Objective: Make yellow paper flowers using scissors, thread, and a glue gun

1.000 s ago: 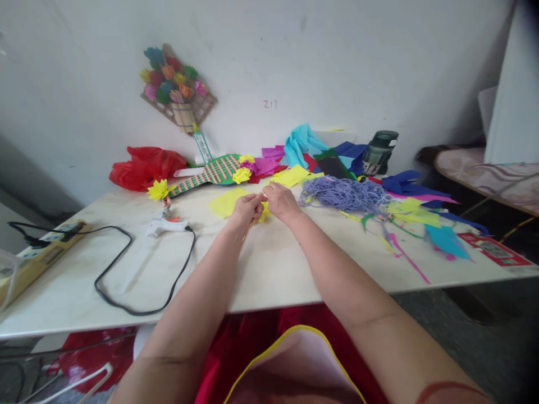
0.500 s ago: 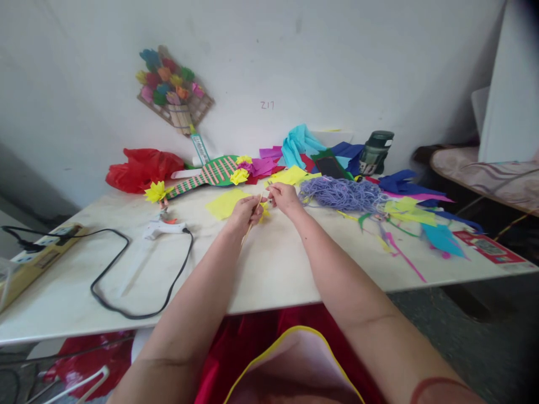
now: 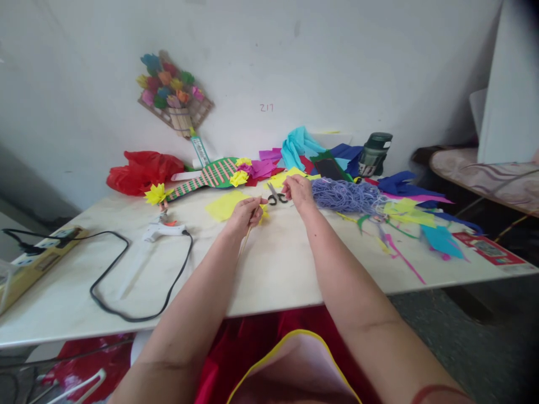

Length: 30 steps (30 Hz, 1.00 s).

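My left hand (image 3: pixel 247 214) is closed around a thin wooden stick (image 3: pixel 245 241), which slants down toward the table's front edge. Just past its fingertips shows a small yellow piece (image 3: pixel 264 213); whether it touches the stick I cannot tell. My right hand (image 3: pixel 300 192) hovers to the right with its fingers pinched; what they hold, if anything, is too small to see. Between both hands, black-handled scissors (image 3: pixel 277 194) lie on the table. A yellow paper sheet (image 3: pixel 226 206) rests left of them, and a tangle of purple yarn (image 3: pixel 349 196) lies beside my right hand.
A white glue gun (image 3: pixel 164 231) with a black cord and a power strip (image 3: pixel 44 252) occupy the left side. Behind are a green lute-shaped craft (image 3: pixel 219 172), a red plastic bag (image 3: pixel 143 171) and a dark bottle (image 3: pixel 375 153). Coloured paper scraps (image 3: pixel 440 238) lie right.
My right hand has moved right, away from my left hand, uncovering the scissors between them. The left hand stays almost in place with the stick.
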{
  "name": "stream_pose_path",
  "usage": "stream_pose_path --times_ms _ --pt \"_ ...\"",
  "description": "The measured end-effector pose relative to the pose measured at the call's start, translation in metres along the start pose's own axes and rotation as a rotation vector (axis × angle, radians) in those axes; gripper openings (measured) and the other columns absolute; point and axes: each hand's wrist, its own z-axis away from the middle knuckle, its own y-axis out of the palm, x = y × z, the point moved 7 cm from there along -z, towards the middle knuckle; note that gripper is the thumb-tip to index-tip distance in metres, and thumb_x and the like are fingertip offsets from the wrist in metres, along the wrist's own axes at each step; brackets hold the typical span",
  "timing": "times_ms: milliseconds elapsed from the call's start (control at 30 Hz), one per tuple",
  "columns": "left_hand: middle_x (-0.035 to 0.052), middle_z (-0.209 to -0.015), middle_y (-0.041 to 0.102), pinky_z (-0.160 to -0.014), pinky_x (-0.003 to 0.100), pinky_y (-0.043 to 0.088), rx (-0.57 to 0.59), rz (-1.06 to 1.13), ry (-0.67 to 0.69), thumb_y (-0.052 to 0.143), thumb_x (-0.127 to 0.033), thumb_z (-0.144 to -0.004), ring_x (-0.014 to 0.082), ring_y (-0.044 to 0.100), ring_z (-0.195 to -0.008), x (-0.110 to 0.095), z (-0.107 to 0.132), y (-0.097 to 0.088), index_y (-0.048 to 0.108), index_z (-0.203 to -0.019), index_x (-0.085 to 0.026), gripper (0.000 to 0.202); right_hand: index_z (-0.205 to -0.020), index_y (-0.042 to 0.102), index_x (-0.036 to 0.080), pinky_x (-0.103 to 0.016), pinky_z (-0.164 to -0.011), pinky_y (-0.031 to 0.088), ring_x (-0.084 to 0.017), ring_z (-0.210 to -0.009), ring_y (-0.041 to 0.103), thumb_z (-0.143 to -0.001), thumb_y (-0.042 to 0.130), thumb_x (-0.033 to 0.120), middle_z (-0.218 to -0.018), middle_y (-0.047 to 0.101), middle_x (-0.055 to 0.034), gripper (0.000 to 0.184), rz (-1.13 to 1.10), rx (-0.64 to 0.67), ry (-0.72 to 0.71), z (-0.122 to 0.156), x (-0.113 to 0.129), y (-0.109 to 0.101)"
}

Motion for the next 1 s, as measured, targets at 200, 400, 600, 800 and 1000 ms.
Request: stream_pose_path --times_ms 200,400,600,800,1000 --pt "-0.0072 -0.041 0.035 -0.031 0.016 0.013 0.014 -0.014 -0.011 0.053 -0.030 -0.077 0.0029 0.021 -0.029 0.000 0.001 0.002 0.052 -0.076 -0.013 0.017 -0.073 0.056 0.016 -0.017 -0.031 0.030 -0.004 -0.033 0.041 -0.079 0.052 0.031 -0.057 0.060 0.0017 0.017 -0.219 -0.272 0.142 -0.001 -0.009 -0.019" --pt "-0.0098 -0.041 0.025 -0.031 0.014 0.011 0.027 -0.016 -0.074 0.050 -0.030 -0.079 0.0024 0.018 -0.029 0.004 0.001 0.003 0.044 -0.070 -0.017 0.017 -0.088 0.063 0.013 -0.016 -0.035 0.035 -0.004 -0.040 0.046 -0.071 0.058 0.020 -0.074 0.067 -0.0023 0.019 -0.115 0.126 0.221 0.010 -0.007 0.016" --pt "-0.0100 -0.040 0.022 -0.031 0.015 0.011 0.034 -0.066 -0.099 0.047 -0.030 -0.080 0.0026 0.015 -0.029 0.004 0.002 0.004 0.041 -0.068 -0.018 0.018 -0.083 0.068 0.012 -0.014 -0.039 0.036 -0.005 -0.050 0.050 -0.068 0.063 0.027 -0.082 0.070 -0.0079 0.022 -0.090 0.439 0.199 0.023 -0.008 0.038" --pt "-0.0097 -0.040 0.020 -0.032 0.015 0.009 0.026 -0.072 -0.110 0.047 -0.028 -0.078 0.0023 0.013 -0.029 0.004 0.004 0.004 0.038 -0.064 -0.019 0.019 -0.082 0.071 0.013 -0.015 -0.040 0.037 -0.007 -0.056 0.054 -0.064 0.066 0.025 -0.079 0.069 -0.0069 0.022 -0.101 0.556 0.143 0.025 -0.006 0.044" --pt "-0.0096 -0.040 0.020 -0.032 0.016 0.008 0.019 -0.064 -0.127 0.048 -0.035 -0.079 0.0021 0.013 -0.030 0.005 0.003 0.004 0.038 -0.063 -0.019 0.025 -0.079 0.071 0.013 -0.015 -0.041 0.037 -0.008 -0.058 0.055 -0.063 0.065 0.023 -0.077 0.069 -0.0063 0.019 -0.106 0.559 0.133 0.025 -0.006 0.045"
